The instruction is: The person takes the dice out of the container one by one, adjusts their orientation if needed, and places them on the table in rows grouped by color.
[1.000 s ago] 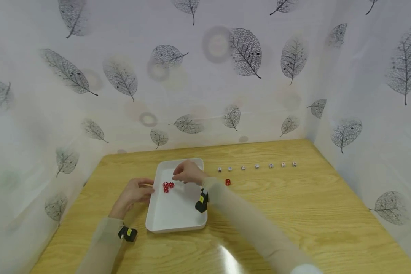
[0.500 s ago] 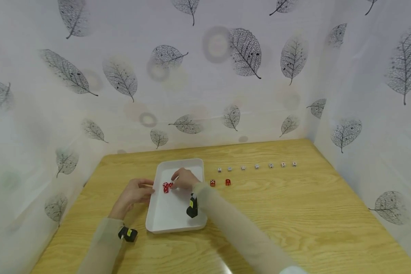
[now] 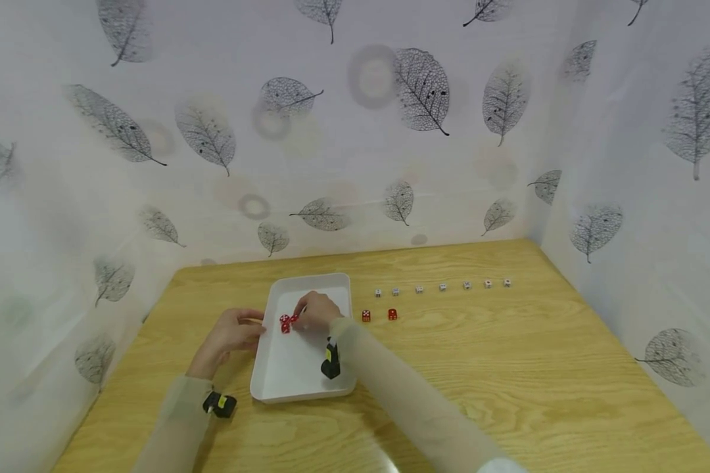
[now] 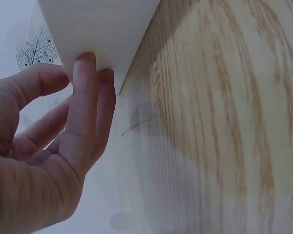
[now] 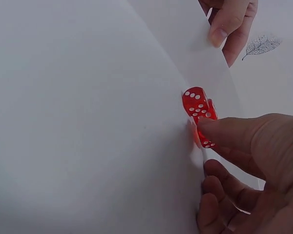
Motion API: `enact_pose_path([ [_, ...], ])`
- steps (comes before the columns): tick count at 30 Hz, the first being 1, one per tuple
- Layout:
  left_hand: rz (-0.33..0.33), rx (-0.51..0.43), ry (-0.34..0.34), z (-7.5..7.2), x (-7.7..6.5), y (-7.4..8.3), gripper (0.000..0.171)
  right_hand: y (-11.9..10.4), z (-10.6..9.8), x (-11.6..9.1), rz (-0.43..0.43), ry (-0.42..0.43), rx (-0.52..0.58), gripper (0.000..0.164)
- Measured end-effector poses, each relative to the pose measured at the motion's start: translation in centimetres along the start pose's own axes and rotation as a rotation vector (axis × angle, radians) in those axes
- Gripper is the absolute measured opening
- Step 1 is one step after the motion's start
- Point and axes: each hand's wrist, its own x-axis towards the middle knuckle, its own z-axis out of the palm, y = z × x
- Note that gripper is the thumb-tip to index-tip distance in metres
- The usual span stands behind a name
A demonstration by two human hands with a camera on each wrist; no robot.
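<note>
Three red dice with white pips lie clustered in the white tray (image 3: 302, 384); one red die (image 3: 285, 328) is at the front. My right hand (image 3: 319, 311) is inside the tray, pinching the right-hand red die (image 3: 294, 318) between thumb and index finger. In the right wrist view, the thumb (image 5: 229, 130) covers part of that die, and another red die (image 5: 195, 101) is just beyond it. My left hand (image 3: 232, 334) holds the tray's left side. In the left wrist view, its fingers (image 4: 83, 97) press the outer wall, with the thumb at the rim.
Right of the tray, two red dice stand on the wooden table (image 3: 509, 368): a nearer red die (image 3: 366, 316) and a farther one (image 3: 392, 315). Behind them runs a spaced row of several small white dice (image 3: 442, 287). A leaf-patterned curtain (image 3: 331, 164) encloses the table's back and sides.
My right hand has moved left and down within the tray to the red dice and now pinches one. Its move uncovered the red die beside the tray. The left hand stays put.
</note>
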Motion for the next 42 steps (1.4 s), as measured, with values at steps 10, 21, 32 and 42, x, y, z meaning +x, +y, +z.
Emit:
enact_pose_path([
  [10, -0.008, 0.003, 0.003, 0.0, -0.1, 0.3, 0.044, 0.9, -0.7, 0.2, -0.056, 0.068, 0.179, 0.012],
  [21, -0.006, 0.02, -0.009, 0.1, -0.2, 0.1, 0.044, 1.4, -3.6, -1.3, -0.175, 0.126, 0.373, 0.02],
  [32, -0.008, 0.012, -0.005, -0.1, -0.3, -0.2, 0.044, 3.5, -6.6, -3.5, -0.2, 0.117, 0.336, 0.027],
  [42, -0.009, -0.006, 0.005, 0.0, 0.0, -0.4, 0.044, 7.6, -9.3, -6.4, -0.24, 0.135, 0.27, 0.023],
])
